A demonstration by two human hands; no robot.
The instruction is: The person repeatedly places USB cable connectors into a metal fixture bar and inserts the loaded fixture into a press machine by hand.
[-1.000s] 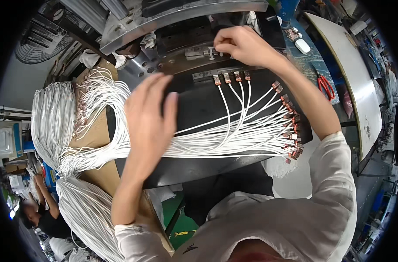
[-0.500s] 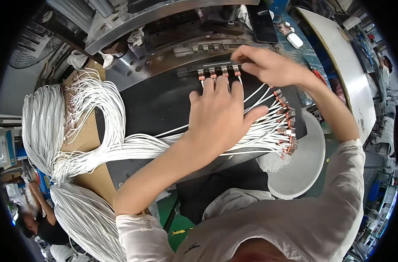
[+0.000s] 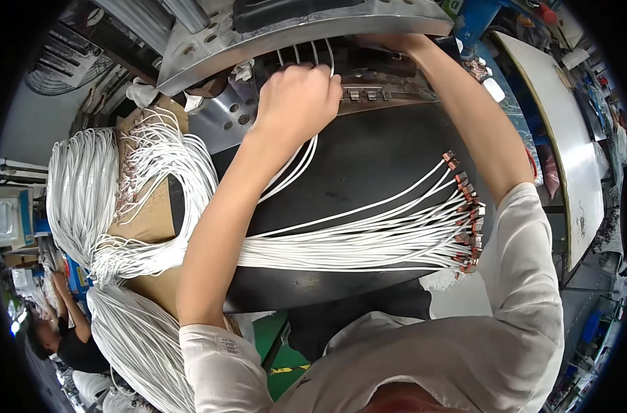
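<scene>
My left hand point(image 3: 301, 100) is closed around several white cables point(image 3: 301, 165) at the front of the machine. Their upper lengths point(image 3: 314, 52) rise from my fingers and pass under the thick metal plate point(image 3: 299, 49). Beneath that plate's right part reaches my right hand point(image 3: 396, 43), its fingers hidden. Whatever it touches is out of sight. Right of my left hand, a metal strip with small clips point(image 3: 372, 95) lies on the machine bed. On the black work surface point(image 3: 354, 165) a fan of white cables point(image 3: 354, 242) ends in orange-and-metal connectors point(image 3: 470, 206) at the right.
Big bundles of coiled white cable point(image 3: 83, 196) lie at the left beside cardboard point(image 3: 155, 213). A pale tub point(image 3: 458, 299) stands below the right edge of the surface. A white-topped table point(image 3: 554, 138) is at the far right. Another person point(image 3: 76, 344) sits at the lower left.
Both hands have moved forward to the machine, carrying the held cables and their connectors off the black surface. The connectors and the slotted strip they sat in are now hidden. My view has shifted too.
</scene>
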